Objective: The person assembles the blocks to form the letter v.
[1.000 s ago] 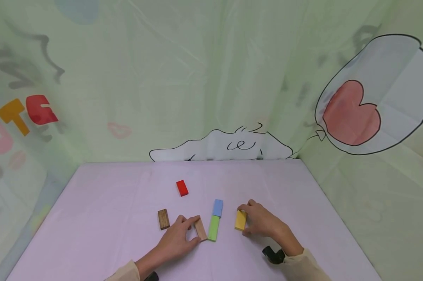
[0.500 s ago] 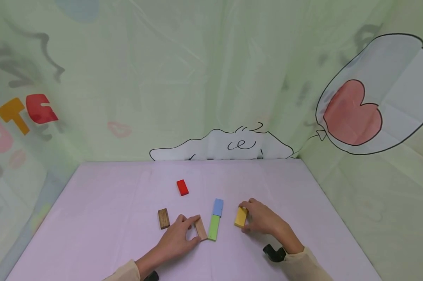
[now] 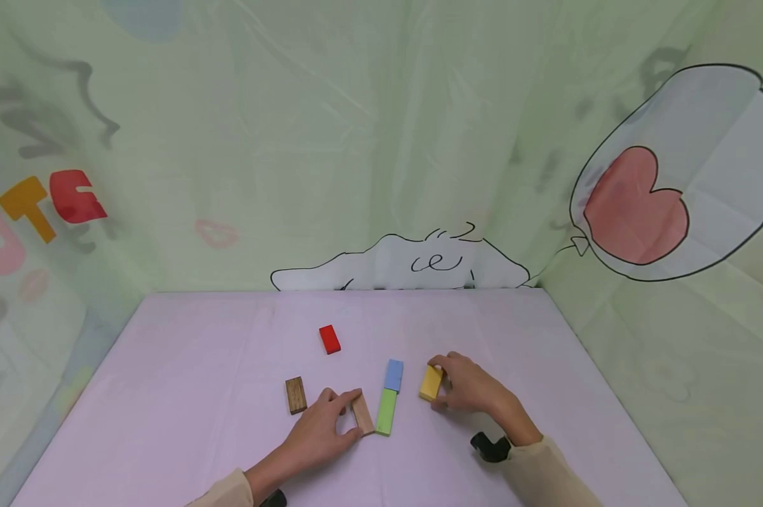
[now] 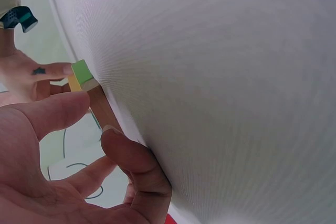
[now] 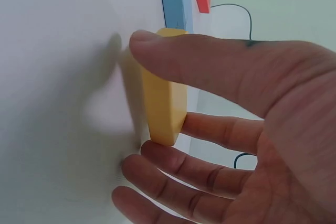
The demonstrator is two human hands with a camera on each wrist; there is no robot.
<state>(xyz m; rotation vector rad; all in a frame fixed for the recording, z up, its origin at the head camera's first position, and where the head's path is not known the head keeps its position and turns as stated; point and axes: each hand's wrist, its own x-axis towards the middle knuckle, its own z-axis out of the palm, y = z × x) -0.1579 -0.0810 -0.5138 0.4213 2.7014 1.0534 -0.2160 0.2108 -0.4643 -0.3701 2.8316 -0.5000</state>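
Observation:
My left hand [image 3: 320, 432] pinches a light wooden block [image 3: 362, 413] by its two ends between thumb and finger. Just right of that block, a green block [image 3: 385, 412] lies end to end with a blue block [image 3: 394, 375]. My right hand [image 3: 473, 386] holds a yellow block [image 3: 430, 383] between thumb and fingers, to the right of the blue one. In the right wrist view the thumb crosses the yellow block [image 5: 165, 108] near its upper end. From the left wrist, the wooden block [image 4: 105, 109] shows partly behind the thumb and finger.
A dark brown block [image 3: 296, 395] lies left of my left hand, and a red block [image 3: 330, 339] sits farther back. All rest on a pale lilac tabletop [image 3: 197, 366]. Behind the table's back edge hangs a printed green curtain [image 3: 330, 141].
My right hand has shifted slightly away from me and to the left, carrying the yellow block closer to the blue one. The left hand and the other blocks stay put.

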